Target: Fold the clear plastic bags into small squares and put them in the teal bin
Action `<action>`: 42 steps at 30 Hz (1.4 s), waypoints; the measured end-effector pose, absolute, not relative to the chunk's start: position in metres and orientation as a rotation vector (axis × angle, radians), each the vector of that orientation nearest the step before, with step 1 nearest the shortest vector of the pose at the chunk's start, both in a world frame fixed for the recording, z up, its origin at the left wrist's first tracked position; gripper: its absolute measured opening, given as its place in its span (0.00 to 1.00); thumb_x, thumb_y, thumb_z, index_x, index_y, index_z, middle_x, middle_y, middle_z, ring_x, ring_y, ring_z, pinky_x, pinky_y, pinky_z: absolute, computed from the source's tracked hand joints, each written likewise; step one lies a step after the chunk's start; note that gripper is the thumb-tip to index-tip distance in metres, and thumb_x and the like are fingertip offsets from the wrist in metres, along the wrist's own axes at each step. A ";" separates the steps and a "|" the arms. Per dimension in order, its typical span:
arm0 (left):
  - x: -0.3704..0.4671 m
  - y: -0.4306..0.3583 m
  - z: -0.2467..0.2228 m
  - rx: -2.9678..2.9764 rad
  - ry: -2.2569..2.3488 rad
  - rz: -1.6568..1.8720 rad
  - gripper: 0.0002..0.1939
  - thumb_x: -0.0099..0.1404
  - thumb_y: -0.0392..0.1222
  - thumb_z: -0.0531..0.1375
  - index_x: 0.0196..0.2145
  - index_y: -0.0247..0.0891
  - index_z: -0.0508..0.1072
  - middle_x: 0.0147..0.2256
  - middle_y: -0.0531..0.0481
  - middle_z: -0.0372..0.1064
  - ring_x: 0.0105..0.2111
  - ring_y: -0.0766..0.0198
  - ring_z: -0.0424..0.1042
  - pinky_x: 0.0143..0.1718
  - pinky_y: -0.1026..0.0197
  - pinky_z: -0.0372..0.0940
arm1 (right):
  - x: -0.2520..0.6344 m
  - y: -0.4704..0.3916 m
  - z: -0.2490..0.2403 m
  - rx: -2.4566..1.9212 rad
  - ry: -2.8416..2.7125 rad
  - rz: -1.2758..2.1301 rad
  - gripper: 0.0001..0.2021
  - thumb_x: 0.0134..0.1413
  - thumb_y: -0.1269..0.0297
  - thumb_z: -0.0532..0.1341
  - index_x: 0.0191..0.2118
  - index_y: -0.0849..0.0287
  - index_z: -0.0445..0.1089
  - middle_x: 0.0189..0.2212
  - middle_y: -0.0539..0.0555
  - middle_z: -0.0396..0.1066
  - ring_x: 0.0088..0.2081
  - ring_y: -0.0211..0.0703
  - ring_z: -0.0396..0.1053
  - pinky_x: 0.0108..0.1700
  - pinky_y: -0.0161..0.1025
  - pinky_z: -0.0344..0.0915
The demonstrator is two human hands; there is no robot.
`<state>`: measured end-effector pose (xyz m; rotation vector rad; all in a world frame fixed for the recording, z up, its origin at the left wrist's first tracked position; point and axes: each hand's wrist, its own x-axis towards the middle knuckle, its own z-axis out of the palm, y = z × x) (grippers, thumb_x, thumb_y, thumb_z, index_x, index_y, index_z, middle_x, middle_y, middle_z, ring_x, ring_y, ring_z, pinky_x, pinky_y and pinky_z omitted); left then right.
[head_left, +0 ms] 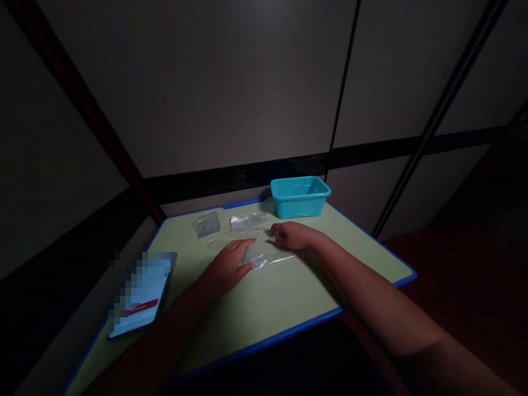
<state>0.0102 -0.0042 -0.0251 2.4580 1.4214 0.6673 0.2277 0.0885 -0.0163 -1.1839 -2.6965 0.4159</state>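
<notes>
A clear plastic bag [264, 259] lies flat and wrinkled on the middle of the table, its outline hard to follow in the dim light. My left hand [228, 268] rests at the bag's left side, thumb and fingers apart, fingertips at the plastic. Over the bag's right side is my right hand [292, 235], its fingers bent and a gap showing between thumb and index finger. A pale spot at that thumb tip is too small to make out. Just beyond the hands lie a shiny clear plastic packet [247, 221] and a greyish square packet [208, 224].
A turquoise plastic basket [301, 208] stands at the table's back right. On the left lies a tablet-like device [144, 300] with a lit, partly blurred screen. The pale table [264, 324] has a blue edge and stands against dark-striped panels [247, 99].
</notes>
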 end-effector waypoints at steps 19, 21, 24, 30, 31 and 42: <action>0.011 0.003 -0.030 1.494 1.389 1.026 0.39 0.53 0.44 0.61 0.59 0.28 0.52 0.40 0.42 0.73 0.40 0.56 0.72 0.45 0.54 0.63 | 0.224 0.084 -0.010 -1.122 -2.577 0.422 0.14 0.58 0.60 0.51 0.31 0.62 0.68 0.24 0.52 0.68 0.24 0.34 0.58 0.26 0.31 0.49; 0.011 0.002 -0.028 1.439 1.414 1.031 0.38 0.53 0.43 0.61 0.59 0.28 0.52 0.37 0.43 0.75 0.39 0.57 0.73 0.44 0.55 0.63 | 0.224 0.084 -0.009 -1.098 -2.577 0.428 0.14 0.58 0.60 0.51 0.30 0.62 0.68 0.24 0.52 0.68 0.24 0.34 0.58 0.27 0.31 0.50; 0.009 0.003 -0.028 1.357 1.412 1.031 0.30 0.53 0.43 0.61 0.52 0.28 0.63 0.33 0.43 0.75 0.36 0.56 0.74 0.41 0.55 0.65 | 0.224 0.085 -0.010 -1.069 -2.567 0.428 0.14 0.58 0.60 0.51 0.30 0.63 0.68 0.24 0.52 0.68 0.25 0.34 0.58 0.27 0.31 0.50; 0.009 0.006 -0.029 1.260 1.363 1.112 0.17 0.50 0.45 0.63 0.36 0.32 0.70 0.31 0.44 0.75 0.32 0.55 0.75 0.37 0.56 0.66 | 0.224 0.087 -0.013 -1.024 -2.542 0.451 0.14 0.58 0.61 0.50 0.29 0.64 0.67 0.23 0.51 0.66 0.24 0.34 0.57 0.28 0.31 0.51; 0.010 0.006 -0.029 1.241 1.356 1.124 0.19 0.50 0.44 0.63 0.38 0.32 0.69 0.31 0.44 0.75 0.31 0.56 0.75 0.37 0.56 0.66 | 0.224 0.087 -0.014 -1.010 -2.533 0.465 0.15 0.58 0.61 0.50 0.28 0.64 0.67 0.22 0.51 0.65 0.24 0.34 0.57 0.28 0.31 0.51; 0.015 -0.002 -0.020 1.209 1.142 1.086 0.29 0.56 0.42 0.60 0.53 0.34 0.59 0.42 0.39 0.72 0.41 0.56 0.72 0.44 0.54 0.62 | 0.219 0.091 -0.021 -0.874 -2.189 1.057 0.17 0.54 0.52 0.53 0.28 0.64 0.65 0.24 0.53 0.68 0.25 0.36 0.64 0.29 0.33 0.59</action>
